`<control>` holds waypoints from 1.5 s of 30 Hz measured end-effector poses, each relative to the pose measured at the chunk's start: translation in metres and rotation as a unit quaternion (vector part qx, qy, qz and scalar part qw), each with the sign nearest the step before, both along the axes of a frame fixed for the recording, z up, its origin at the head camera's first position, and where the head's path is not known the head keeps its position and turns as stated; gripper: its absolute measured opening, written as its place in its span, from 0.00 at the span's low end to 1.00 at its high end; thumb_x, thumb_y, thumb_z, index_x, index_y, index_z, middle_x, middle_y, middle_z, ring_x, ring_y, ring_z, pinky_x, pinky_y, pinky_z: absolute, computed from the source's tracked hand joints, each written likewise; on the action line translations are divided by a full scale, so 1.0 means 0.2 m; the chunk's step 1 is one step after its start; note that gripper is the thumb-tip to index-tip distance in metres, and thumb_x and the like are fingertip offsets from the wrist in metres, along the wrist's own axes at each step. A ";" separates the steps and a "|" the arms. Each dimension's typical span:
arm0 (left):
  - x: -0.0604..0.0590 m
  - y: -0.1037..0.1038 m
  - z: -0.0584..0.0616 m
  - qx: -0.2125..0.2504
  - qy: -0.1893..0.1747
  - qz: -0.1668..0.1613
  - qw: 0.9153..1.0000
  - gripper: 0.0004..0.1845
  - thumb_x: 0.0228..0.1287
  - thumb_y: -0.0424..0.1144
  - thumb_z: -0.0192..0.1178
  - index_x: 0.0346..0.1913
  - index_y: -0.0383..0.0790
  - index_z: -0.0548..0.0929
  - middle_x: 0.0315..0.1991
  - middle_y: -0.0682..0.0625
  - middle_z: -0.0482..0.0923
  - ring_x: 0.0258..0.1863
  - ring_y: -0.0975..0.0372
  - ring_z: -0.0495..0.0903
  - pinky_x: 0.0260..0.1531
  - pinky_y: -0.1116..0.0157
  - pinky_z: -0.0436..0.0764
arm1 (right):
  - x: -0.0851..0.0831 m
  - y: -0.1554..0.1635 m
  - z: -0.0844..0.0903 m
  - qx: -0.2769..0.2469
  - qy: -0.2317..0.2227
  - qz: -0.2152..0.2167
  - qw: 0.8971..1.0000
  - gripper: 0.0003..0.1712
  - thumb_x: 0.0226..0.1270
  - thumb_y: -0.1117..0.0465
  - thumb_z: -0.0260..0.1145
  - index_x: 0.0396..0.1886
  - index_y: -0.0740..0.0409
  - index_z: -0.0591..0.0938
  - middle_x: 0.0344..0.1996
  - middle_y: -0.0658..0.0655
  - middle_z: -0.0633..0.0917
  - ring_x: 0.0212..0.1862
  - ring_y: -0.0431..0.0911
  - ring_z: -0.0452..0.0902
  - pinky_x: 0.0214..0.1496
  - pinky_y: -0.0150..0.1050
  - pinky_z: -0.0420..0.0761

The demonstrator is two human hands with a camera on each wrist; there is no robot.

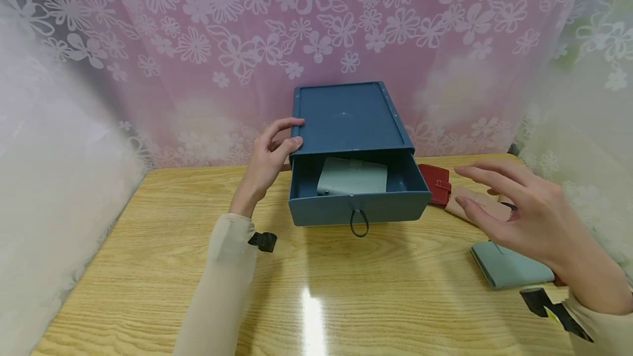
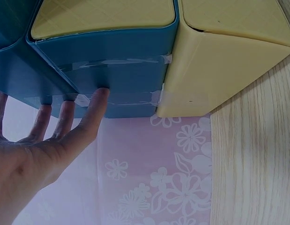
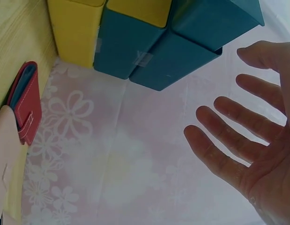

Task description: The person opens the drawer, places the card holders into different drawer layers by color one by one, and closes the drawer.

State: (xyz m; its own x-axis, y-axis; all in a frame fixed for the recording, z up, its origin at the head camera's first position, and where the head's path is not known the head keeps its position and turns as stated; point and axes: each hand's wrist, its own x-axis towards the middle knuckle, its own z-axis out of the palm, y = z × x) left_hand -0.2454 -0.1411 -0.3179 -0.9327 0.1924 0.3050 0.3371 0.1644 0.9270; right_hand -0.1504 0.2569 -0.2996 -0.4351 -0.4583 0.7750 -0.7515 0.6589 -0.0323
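A blue drawer cabinet stands against the back curtain, its top drawer pulled out. Inside lies a pale mint wallet with a strap. My left hand rests at the cabinet's upper left side, thumb near the front corner; in the left wrist view its straight fingers touch the blue wall. Holding nothing, my right hand hovers with spread fingers right of the drawer. Around and under it are a red wallet, a beige wallet partly hidden by the hand, and a green wallet.
Below the blue tier the cabinet has a yellow tier, seen in both wrist views. A black loop pull hangs from the drawer front. A bit of dark red shows behind the green wallet. Floral curtains enclose the wooden table.
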 end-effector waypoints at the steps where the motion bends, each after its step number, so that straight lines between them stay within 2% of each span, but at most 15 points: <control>1: 0.00 0.00 0.00 0.000 0.000 0.000 1.000 0.22 0.74 0.49 0.56 0.68 0.56 0.77 0.77 0.58 0.63 0.64 0.54 0.78 0.51 0.41 0.84 | 0.00 0.01 -0.01 0.000 -0.002 -0.003 1.000 0.36 0.73 0.34 0.57 0.49 0.61 0.90 0.43 0.61 0.88 0.42 0.30 0.75 0.34 0.19 0.74; 5: 0.00 0.00 0.00 -0.001 0.000 -0.003 1.000 0.22 0.74 0.49 0.56 0.68 0.56 0.77 0.77 0.58 0.62 0.64 0.54 0.77 0.51 0.43 0.84 | 0.01 0.03 -0.03 0.002 -0.015 -0.007 1.000 0.36 0.73 0.33 0.56 0.50 0.61 0.89 0.42 0.61 0.88 0.42 0.30 0.72 0.23 0.26 0.67; 8: -0.01 0.00 0.00 -0.001 0.000 -0.004 1.000 0.22 0.74 0.48 0.56 0.68 0.56 0.76 0.77 0.58 0.62 0.64 0.55 0.77 0.51 0.43 0.84 | 0.01 0.05 -0.05 0.008 -0.027 -0.014 0.999 0.38 0.73 0.32 0.55 0.51 0.61 0.89 0.43 0.61 0.88 0.44 0.34 0.74 0.23 0.27 0.66; 10: -0.01 0.00 0.00 -0.002 0.001 -0.003 1.000 0.22 0.74 0.48 0.56 0.68 0.56 0.77 0.77 0.57 0.62 0.64 0.55 0.78 0.51 0.43 0.85 | 0.02 0.07 -0.07 0.012 -0.034 -0.021 0.999 0.39 0.73 0.30 0.54 0.51 0.59 0.89 0.44 0.61 0.88 0.46 0.40 0.78 0.31 0.25 0.70; 12: -0.01 0.00 0.00 -0.003 0.001 0.000 1.000 0.21 0.74 0.49 0.56 0.68 0.56 0.77 0.77 0.57 0.63 0.64 0.55 0.78 0.51 0.44 0.85 | 0.02 0.08 -0.09 0.016 -0.040 -0.028 0.999 0.39 0.72 0.29 0.53 0.52 0.58 0.89 0.46 0.61 0.88 0.47 0.49 0.79 0.45 0.20 0.72; 15: -0.01 0.00 0.00 -0.002 0.001 0.001 1.000 0.21 0.74 0.49 0.56 0.68 0.57 0.77 0.77 0.57 0.63 0.64 0.55 0.78 0.51 0.44 0.85 | 0.02 0.10 -0.12 0.017 -0.043 -0.028 0.999 0.39 0.72 0.29 0.53 0.51 0.57 0.89 0.45 0.62 0.88 0.47 0.56 0.80 0.63 0.15 0.61; 17: 0.00 0.00 0.00 -0.001 0.000 0.001 1.000 0.21 0.74 0.49 0.56 0.68 0.56 0.77 0.77 0.57 0.63 0.65 0.55 0.77 0.51 0.43 0.84 | 0.02 0.10 -0.12 0.023 -0.046 -0.025 0.998 0.38 0.73 0.30 0.53 0.50 0.58 0.89 0.44 0.62 0.87 0.47 0.56 0.79 0.65 0.15 0.57; 21: 0.00 0.00 0.00 -0.002 -0.002 0.002 1.000 0.22 0.74 0.48 0.56 0.68 0.56 0.77 0.77 0.57 0.62 0.65 0.55 0.77 0.52 0.43 0.84 | 0.02 0.12 -0.13 0.040 -0.035 -0.011 0.999 0.38 0.74 0.31 0.53 0.45 0.59 0.90 0.41 0.60 0.87 0.42 0.51 0.76 0.53 0.27 0.66; 24: 0.00 0.00 0.00 -0.003 -0.003 0.003 1.000 0.22 0.74 0.49 0.56 0.68 0.56 0.77 0.77 0.57 0.62 0.65 0.55 0.77 0.52 0.43 0.84 | 0.01 0.13 -0.15 0.049 -0.013 0.006 0.999 0.35 0.75 0.33 0.54 0.42 0.58 0.92 0.36 0.58 0.85 0.35 0.45 0.69 0.41 0.33 0.63; 28: 0.00 0.00 0.00 0.000 -0.002 0.002 1.000 0.21 0.74 0.49 0.56 0.68 0.56 0.77 0.77 0.57 0.62 0.65 0.54 0.77 0.52 0.42 0.84 | 0.02 0.15 -0.18 0.068 -0.004 -0.002 0.998 0.34 0.75 0.32 0.53 0.41 0.52 0.92 0.34 0.56 0.85 0.29 0.39 0.66 0.31 0.26 0.61; 32: 0.00 0.00 -0.01 0.003 -0.002 0.000 1.000 0.22 0.74 0.48 0.56 0.68 0.55 0.77 0.77 0.56 0.62 0.65 0.53 0.77 0.53 0.40 0.83 | 0.05 0.19 -0.22 0.090 -0.039 -0.035 0.995 0.36 0.74 0.29 0.49 0.43 0.49 0.92 0.39 0.56 0.88 0.26 0.40 0.75 0.23 0.25 0.68; 36: 0.00 0.00 -0.01 0.001 -0.001 0.000 1.000 0.22 0.74 0.49 0.56 0.68 0.56 0.77 0.77 0.56 0.61 0.65 0.54 0.77 0.52 0.41 0.84 | 0.06 0.22 -0.26 0.089 -0.087 -0.054 0.991 0.24 0.61 0.39 0.75 0.46 0.51 0.91 0.43 0.57 0.88 0.35 0.50 0.82 0.29 0.28 0.74; 39: 0.00 -0.01 -0.01 -0.001 -0.001 0.001 1.000 0.21 0.74 0.49 0.56 0.68 0.57 0.77 0.77 0.57 0.62 0.65 0.54 0.77 0.52 0.43 0.84 | 0.08 0.23 -0.29 0.092 -0.127 -0.080 0.984 0.30 0.40 0.54 0.86 0.49 0.52 0.90 0.46 0.60 0.88 0.36 0.52 0.83 0.27 0.29 0.73; 42: 0.00 -0.01 0.00 -0.002 0.000 0.000 1.000 0.22 0.74 0.49 0.56 0.68 0.56 0.77 0.77 0.57 0.62 0.65 0.54 0.77 0.52 0.42 0.84 | 0.10 0.23 -0.30 0.105 -0.191 -0.122 0.968 0.34 0.42 0.54 0.85 0.54 0.52 0.88 0.51 0.64 0.86 0.29 0.49 0.84 0.21 0.31 0.70; 45: 0.00 -0.01 0.00 -0.003 0.001 -0.001 1.000 0.22 0.74 0.49 0.56 0.68 0.56 0.77 0.78 0.57 0.62 0.65 0.54 0.77 0.52 0.41 0.84 | 0.11 0.24 -0.32 0.117 -0.241 -0.151 0.951 0.34 0.47 0.51 0.84 0.57 0.52 0.87 0.54 0.67 0.84 0.35 0.55 0.86 0.25 0.40 0.78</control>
